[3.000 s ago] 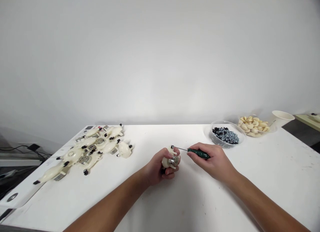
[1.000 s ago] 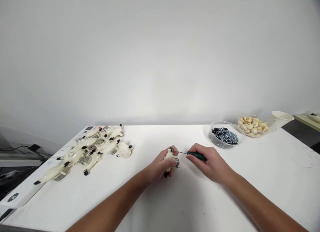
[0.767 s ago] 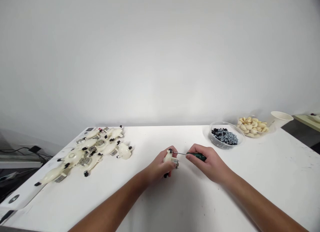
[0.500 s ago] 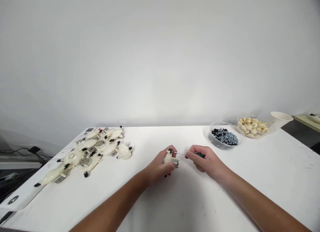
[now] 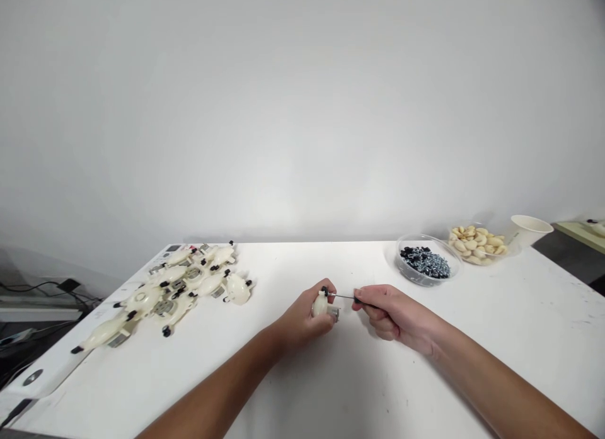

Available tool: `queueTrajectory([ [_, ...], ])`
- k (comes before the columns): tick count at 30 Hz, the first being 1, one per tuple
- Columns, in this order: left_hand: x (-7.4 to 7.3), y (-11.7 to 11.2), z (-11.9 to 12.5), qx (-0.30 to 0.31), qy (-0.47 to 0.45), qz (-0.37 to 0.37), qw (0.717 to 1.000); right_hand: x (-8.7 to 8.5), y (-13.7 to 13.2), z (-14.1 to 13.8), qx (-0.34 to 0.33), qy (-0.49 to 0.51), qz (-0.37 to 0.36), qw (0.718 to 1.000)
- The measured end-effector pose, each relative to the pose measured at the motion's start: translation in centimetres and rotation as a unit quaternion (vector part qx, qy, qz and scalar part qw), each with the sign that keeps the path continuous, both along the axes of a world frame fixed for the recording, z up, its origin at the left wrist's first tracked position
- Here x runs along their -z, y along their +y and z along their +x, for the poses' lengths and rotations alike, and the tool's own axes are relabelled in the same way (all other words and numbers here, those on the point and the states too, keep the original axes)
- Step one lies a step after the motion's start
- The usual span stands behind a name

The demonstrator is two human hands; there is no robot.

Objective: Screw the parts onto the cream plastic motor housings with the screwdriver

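Note:
My left hand [image 5: 307,316] is closed around a cream plastic motor housing [image 5: 320,305], with a black piece at its top and a small metal motor [image 5: 334,313] sticking out to the right. In my right hand [image 5: 385,310] is a screwdriver [image 5: 344,296], its dark handle mostly covered by my fingers. The thin shaft lies nearly level, and its tip meets the housing at the black piece. Whether a screw sits at the tip is too small to tell. Both hands are above the white table [image 5: 350,388].
Several similar cream housings [image 5: 203,285] with black ends lie heaped on the left. Toward the back right stand a clear bowl [image 5: 456,272] of small screws and black parts, a container of cream oval pieces [image 5: 477,244] and a pale cup [image 5: 532,228]. A wall rises behind the table.
My right hand has turned about the screwdriver, with its knuckles and fingers rolled to a new angle. The tip remains at the black piece. The whole view has shifted slightly.

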State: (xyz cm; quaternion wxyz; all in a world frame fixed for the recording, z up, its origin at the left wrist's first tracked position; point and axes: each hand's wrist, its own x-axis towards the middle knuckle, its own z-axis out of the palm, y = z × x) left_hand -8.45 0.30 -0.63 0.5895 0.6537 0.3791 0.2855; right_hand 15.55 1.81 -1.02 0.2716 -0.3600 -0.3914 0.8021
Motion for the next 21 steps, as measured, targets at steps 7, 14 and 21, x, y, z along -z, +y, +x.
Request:
queueTrajectory([
  [7,-0.5,0.1,-0.1,-0.024,0.044,0.049,0.998,-0.2,0.0,0.0,-0.027,0.005,-0.003,1.000],
  [14,0.5,0.3,0.2,-0.067,-0.019,-0.020,0.997,-1.1,-0.9,-0.5,0.060,-0.249,0.360,0.897],
  [21,-0.3,0.3,0.2,-0.049,-0.067,-0.177,0.981,-0.5,-1.3,-0.2,0.014,-0.388,0.598,0.701],
])
